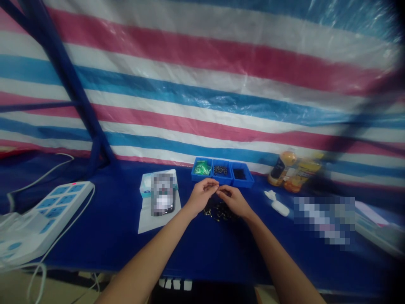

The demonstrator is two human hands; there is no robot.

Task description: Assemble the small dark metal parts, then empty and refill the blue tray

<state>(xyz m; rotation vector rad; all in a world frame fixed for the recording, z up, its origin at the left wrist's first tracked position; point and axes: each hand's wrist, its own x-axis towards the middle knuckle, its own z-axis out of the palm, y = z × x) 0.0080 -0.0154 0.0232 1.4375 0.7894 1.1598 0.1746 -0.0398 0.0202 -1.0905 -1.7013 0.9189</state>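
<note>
Blue bins [243, 184], three in a row, stand just beyond the left hand [202, 196] and right hand [234, 201], whose fingertips meet above the table [95, 245]; the fingers are bent inward, but whether they pinch anything I cannot tell. Small dark and brassy parts [222, 211] lie heaped on the table just below the hands. Green packets [202, 167] sit in the leftmost bin [196, 177]; bottles [278, 169] stand well to the right.

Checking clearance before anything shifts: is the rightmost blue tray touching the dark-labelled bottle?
Apart: the head view shows a strip of blue tabletop between the rightmost blue tray and the dark-labelled bottle.
</note>
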